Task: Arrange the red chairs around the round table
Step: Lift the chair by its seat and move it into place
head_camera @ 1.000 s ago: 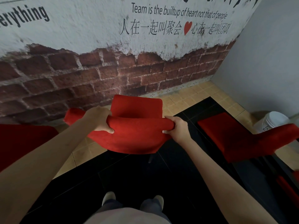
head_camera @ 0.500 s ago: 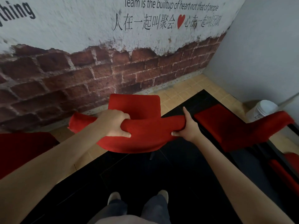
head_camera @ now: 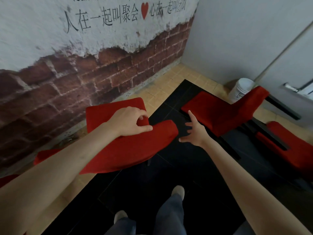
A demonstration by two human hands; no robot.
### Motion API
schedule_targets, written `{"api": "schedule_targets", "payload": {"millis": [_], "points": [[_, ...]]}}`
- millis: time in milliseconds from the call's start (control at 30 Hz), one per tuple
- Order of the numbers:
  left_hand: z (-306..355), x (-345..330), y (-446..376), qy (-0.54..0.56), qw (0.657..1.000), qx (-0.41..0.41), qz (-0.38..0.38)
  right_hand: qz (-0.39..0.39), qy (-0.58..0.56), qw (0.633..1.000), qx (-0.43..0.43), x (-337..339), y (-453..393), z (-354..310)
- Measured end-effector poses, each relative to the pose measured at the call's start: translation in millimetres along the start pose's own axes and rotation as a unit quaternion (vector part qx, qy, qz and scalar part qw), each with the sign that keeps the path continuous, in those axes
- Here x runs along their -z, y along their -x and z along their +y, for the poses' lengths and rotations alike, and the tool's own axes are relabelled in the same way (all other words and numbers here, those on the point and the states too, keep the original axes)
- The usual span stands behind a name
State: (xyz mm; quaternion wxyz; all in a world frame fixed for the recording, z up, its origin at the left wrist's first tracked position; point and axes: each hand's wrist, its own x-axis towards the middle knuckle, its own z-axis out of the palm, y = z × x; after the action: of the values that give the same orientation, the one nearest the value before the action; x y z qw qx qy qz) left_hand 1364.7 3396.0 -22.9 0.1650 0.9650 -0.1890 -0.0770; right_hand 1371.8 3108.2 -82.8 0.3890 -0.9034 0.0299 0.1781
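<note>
I stand in a corner where a glossy black floor [head_camera: 152,189] meets a strip of tan tiles [head_camera: 171,82] along the walls. The wall ahead [head_camera: 71,77] is rough red brick below and patchy white plaster above with black lettering and a red heart; the side wall [head_camera: 237,34] is plain grey. The red chair [head_camera: 128,143] in front of me has a soft, fuzzy cover, a flat square seat and a curved backrest. My left hand [head_camera: 130,121] has its grip clamped on the top edge of that backrest. My right hand [head_camera: 194,131] hovers just beside the chair's end, fingers spread apart, holding nothing. A second red chair [head_camera: 220,109] stands to the right, a white bucket [head_camera: 240,89] behind it.
</note>
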Motion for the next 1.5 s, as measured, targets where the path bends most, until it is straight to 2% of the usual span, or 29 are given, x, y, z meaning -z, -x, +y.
{"api": "schedule_targets", "payload": {"millis": [233,333,533,767,1000,1233,1500], "points": [[46.8,0.5,-92.0,-0.012,1.0,-0.003,-0.005,0.013,0.007,1.0,-0.001,68.9,-51.4,27.9],[69.8,-6.7,-137.1,-0.028,0.999,0.012,-0.012,0.011,0.009,1.0,0.013,108.3,-83.5,44.2],[105.3,-24.6,-223.3,-0.035,0.997,0.071,-0.018,-0.002,-0.004,1.0,-0.013,177.3,-147.8,92.7],[116.4,-45.6,-311.1,-0.047,0.991,0.111,-0.053,-0.02,-0.024,0.998,-0.05,223.2,-219.8,132.1],[106.3,-59.5,-428.3,-0.017,0.991,0.11,-0.078,-0.012,-0.033,0.996,-0.076,266.6,-302.2,147.3],[90.0,-72.5,-563.8,-0.003,0.993,0.07,-0.095,0.018,-0.074,0.989,-0.13,310.8,-381.7,161.6],[106.6,-102.4,-710.7,-0.009,0.989,0.019,-0.145,0.044,-0.118,0.973,-0.195,357.1,-458.4,210.2]]}}
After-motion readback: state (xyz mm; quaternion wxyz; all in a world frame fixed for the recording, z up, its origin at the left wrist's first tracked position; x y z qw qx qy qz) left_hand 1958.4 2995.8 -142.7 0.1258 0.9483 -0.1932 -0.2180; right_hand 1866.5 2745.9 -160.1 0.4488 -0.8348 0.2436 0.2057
